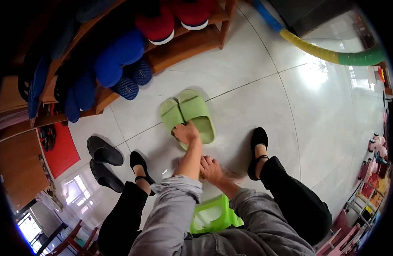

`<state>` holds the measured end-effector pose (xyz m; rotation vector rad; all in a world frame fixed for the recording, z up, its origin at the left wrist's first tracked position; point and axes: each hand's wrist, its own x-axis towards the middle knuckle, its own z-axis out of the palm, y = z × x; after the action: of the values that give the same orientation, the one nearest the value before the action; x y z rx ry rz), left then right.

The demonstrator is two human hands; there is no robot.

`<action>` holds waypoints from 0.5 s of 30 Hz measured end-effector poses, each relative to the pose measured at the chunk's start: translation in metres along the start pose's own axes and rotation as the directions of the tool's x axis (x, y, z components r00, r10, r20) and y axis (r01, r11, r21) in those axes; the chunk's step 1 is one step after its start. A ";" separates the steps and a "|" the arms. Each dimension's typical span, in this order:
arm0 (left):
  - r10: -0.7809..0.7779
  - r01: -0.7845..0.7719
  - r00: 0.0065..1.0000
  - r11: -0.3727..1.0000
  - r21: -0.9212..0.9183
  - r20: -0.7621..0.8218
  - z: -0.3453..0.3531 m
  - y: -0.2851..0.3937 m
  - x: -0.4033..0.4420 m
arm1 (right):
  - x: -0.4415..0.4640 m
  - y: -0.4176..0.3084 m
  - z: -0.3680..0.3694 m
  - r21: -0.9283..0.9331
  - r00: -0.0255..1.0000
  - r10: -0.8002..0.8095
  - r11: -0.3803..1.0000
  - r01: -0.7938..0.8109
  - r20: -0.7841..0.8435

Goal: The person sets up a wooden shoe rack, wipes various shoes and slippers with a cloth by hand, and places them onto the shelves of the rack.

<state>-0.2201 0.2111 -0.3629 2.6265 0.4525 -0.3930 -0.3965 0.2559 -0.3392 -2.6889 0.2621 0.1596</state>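
A pair of light green slippers (207,132) lies side by side on the tiled floor, touching each other. My left hand (186,132) reaches to the left slipper of the pair, its fingers bent around the edge of the strap at the foot opening; the fingertips are hidden inside. Closer to my body, below the slippers, is my right hand (211,170), with its fingers loosely bent and slightly apart and nothing visible in them. It is partly beside my left forearm. Both grey sleeves are rolled up.
A wooden shoe rack (185,47) with red and blue shoes stands at upper left. Dark slippers (104,151) lie left of my left foot. My black shoes (258,143) flank the slippers. A green stool (213,215) is beneath me. A coloured hoop (309,48) lies at upper right.
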 end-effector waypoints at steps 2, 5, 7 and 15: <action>0.037 0.024 0.991 0.902 -0.431 0.131 0.002 -0.022 0.039 | 0.007 0.004 -0.008 0.136 0.986 0.065 0.987 -0.086 0.155; 0.026 0.191 0.954 0.715 -0.673 0.298 -0.067 -0.025 0.058 | 0.006 0.005 -0.038 0.424 0.954 0.247 0.856 -0.296 0.168; 0.045 0.287 0.934 0.492 -0.822 0.353 -0.107 -0.041 0.068 | -0.002 0.001 -0.066 0.660 0.881 0.432 0.607 -0.443 0.194; 0.552 0.535 0.752 -0.193 -0.823 0.360 -0.253 -0.060 -0.020 | -0.016 -0.054 -0.204 0.992 0.900 0.432 0.078 -0.096 0.053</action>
<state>-0.2110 0.3758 -0.1604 0.5831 0.2278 -0.5805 -0.3860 0.2189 -0.1315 -1.1940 0.6755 -0.2289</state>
